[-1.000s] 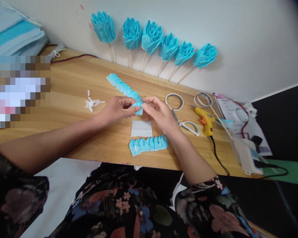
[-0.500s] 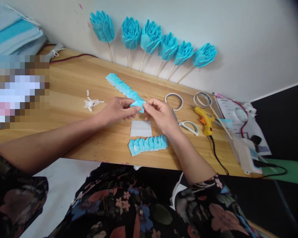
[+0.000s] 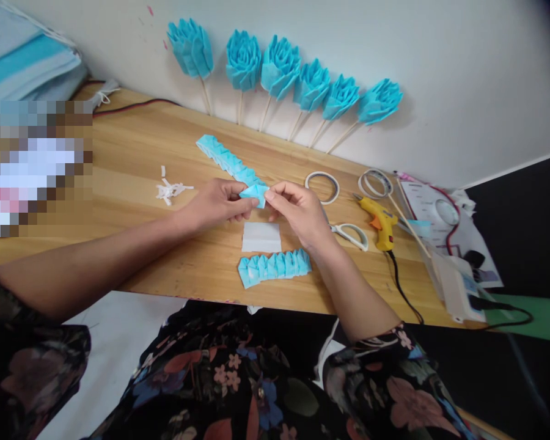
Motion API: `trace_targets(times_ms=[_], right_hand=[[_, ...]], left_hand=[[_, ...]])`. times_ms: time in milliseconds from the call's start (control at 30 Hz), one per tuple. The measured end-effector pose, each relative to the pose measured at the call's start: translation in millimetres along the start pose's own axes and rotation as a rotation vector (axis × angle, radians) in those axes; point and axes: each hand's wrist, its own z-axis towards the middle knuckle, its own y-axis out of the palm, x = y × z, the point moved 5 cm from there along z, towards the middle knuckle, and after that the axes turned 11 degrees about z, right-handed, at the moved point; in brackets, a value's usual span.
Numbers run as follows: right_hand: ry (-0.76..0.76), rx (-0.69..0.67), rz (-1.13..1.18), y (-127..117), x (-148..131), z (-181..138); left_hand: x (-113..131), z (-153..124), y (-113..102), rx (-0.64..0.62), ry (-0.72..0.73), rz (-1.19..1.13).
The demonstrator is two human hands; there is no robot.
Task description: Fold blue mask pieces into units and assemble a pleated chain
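Note:
A long blue folded paper strip point(image 3: 227, 160) lies across the wooden table point(image 3: 132, 140), running from the middle back toward me. My left hand point(image 3: 215, 203) and my right hand point(image 3: 297, 211) both pinch its near end, fingertips almost touching over the last blue fold. Just below my hands lies a small white rectangle of paper point(image 3: 260, 237). Nearer the table's front edge sits a second, shorter blue pleated strip point(image 3: 274, 266).
Several blue paper flowers on sticks point(image 3: 279, 70) lean against the wall. White scraps point(image 3: 170, 190) lie at left. At right are two tape rolls point(image 3: 321, 186), scissors point(image 3: 348, 233), a yellow glue gun point(image 3: 379, 219) with cord, papers and a power strip point(image 3: 456, 287).
The blue end fold between my fingers has been turned up and flattened slightly. Both hands stay in about the same place.

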Motion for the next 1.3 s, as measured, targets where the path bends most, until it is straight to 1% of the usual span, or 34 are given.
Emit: trace_targets(times_ms=[233,500,800,933,1133,1300], right_hand=[[-0.033,0.001,-0.022,1.4,-1.3,0.2],[-0.049,-0.004,-0.102,2.3,-3.3,-0.5],[-0.144,0.027,-0.295,3.6,-13.5,-3.9],[-0.167,0.030,-0.326,4.3,-15.9,-4.7],[-0.176,0.039,-0.365,3.2,-17.9,-5.0],[-0.159,0.011,-0.339,4.2,-18.0,-4.7]], left_hand=[[-0.1,0.3,1.9,0.001,-0.013,-0.019],[-2.3,1.5,1.1,0.027,0.020,-0.025],[-2.4,1.5,-0.8,0.042,0.008,-0.006],[-3.6,0.9,-1.3,0.056,0.005,0.057],[-0.1,-2.0,-4.8,0.134,0.046,0.164],[-1.4,-1.5,-4.7,0.123,0.032,0.158]])
